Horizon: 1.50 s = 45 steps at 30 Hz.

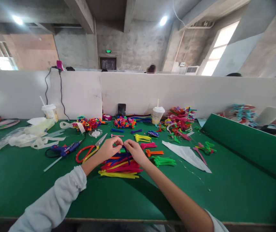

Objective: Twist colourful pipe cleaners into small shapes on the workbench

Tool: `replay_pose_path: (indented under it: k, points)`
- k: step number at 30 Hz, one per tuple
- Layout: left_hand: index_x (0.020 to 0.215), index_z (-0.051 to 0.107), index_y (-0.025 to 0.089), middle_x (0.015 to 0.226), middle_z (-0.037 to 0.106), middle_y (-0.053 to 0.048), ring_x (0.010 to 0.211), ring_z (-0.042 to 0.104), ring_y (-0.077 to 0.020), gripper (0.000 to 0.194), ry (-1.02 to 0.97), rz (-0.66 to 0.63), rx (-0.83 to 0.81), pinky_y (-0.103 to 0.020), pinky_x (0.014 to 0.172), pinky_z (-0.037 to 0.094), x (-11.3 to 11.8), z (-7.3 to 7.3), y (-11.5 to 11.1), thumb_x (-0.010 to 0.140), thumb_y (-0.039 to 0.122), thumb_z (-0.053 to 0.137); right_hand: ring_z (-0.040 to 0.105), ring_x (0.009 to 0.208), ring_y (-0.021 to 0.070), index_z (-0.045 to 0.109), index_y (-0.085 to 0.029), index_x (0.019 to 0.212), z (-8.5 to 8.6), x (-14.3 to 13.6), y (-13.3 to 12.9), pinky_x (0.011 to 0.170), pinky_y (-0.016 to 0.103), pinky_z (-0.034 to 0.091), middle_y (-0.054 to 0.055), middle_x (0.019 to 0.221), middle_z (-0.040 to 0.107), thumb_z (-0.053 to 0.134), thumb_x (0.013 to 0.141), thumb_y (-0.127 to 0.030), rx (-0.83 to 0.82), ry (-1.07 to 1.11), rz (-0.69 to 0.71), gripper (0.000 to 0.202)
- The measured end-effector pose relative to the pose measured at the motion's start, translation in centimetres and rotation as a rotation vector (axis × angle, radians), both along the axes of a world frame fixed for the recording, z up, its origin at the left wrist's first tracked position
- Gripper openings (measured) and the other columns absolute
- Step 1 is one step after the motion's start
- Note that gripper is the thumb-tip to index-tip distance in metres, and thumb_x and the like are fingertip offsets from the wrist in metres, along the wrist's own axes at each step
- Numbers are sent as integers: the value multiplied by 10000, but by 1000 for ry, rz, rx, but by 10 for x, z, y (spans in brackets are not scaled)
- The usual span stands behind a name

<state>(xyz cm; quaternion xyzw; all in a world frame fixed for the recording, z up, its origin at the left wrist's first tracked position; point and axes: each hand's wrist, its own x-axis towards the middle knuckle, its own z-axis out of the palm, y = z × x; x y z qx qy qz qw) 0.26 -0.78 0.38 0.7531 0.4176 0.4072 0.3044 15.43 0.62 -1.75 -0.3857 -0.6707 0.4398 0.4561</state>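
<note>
Both hands meet above the middle of a green table. My left hand [110, 148] has its fingers closed at one end of a dark blue pipe cleaner [127, 156]. Fingertips of my right hand [134, 149] pinch the same piece, and its tail hangs down between the hands. Beneath them lies a pile of red, yellow, orange and blue pipe cleaners [121, 167]. Small bundles sit right of the hands: yellow [142, 138], pink [148, 145], orange [154, 152] and green [164, 161]. Red-and-yellow-handled scissors [91, 150] rest beside my left hand.
A blue glue gun [65, 149] and plastic strips [32, 138] lie left. Two lidded cups [158, 115] stand near the white partition [133, 93]. Colourful piles line the back; a white sheet [187, 154] and green board [246, 141] are right.
</note>
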Motion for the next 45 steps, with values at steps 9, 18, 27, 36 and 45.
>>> replay_pose_path:
  k: [9,18,27,36,45]
  points:
    - [791,610,122,691,616,-4,583,602,-97,139,-246,103,-69,-242,604,530,20,26,88,698,182,524,372,527,103,525,-187,687,10,45,6,497,225,285,-34,572,407,467,710,-337,38,146,-208,162]
    - [892,639,61,753,679,-88,685,639,-134,270,-92,175,-156,-268,686,532,80,-7,160,714,34,439,336,487,102,517,-183,702,18,52,-4,450,226,255,-28,560,390,421,734,-298,117,42,-160,153]
    - [1021,620,95,960,668,-110,973,577,-196,435,281,90,-113,-285,874,416,87,-33,178,639,0,435,451,603,133,519,-185,714,18,47,-11,560,249,337,11,674,513,392,756,-225,214,-30,-214,140]
    - [1126,542,162,1118,588,-130,1097,458,-272,435,555,192,47,-420,926,298,74,-10,150,720,90,404,465,607,129,518,-192,728,10,43,-9,576,244,362,2,656,511,379,772,-186,248,-109,-158,146]
    - [835,648,215,705,654,6,591,556,-134,216,717,-57,34,-187,538,378,18,40,88,675,233,503,466,855,186,547,-188,863,-10,32,-15,729,299,352,60,880,550,456,776,-135,618,-610,-130,136]
